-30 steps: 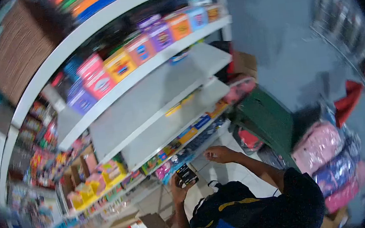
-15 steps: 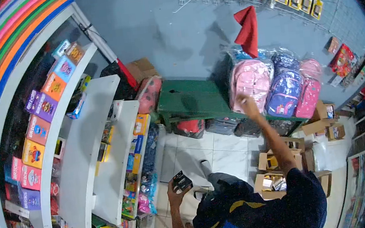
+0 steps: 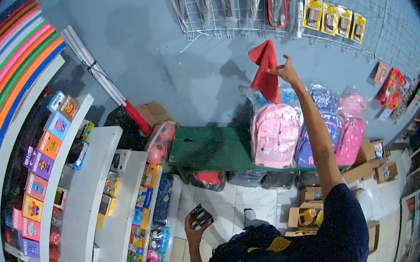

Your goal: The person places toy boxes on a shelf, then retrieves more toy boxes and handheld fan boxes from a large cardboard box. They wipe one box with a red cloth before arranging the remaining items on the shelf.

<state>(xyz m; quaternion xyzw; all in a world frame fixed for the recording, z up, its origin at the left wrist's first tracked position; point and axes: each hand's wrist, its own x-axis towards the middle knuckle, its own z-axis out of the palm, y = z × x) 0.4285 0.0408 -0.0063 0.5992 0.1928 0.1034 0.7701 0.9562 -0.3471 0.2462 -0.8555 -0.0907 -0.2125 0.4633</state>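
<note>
Reaching higher than a moment ago, the right hand (image 3: pixel 287 72) is at the red cloth (image 3: pixel 264 73) above the pink backpack (image 3: pixel 276 136), grip unclear, while the left hand (image 3: pixel 193 229) still holds the black box (image 3: pixel 201 216), so the cloth seems the focus.

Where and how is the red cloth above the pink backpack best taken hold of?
Probably at mid-height on its right edge, pinched between thumb and fingers, coming from the right. The red cloth hangs limp with that edge exposed, and the right hand is right beside it. Its lower end hangs close to the pink backpack, so gripping low looks more awkward.
</note>
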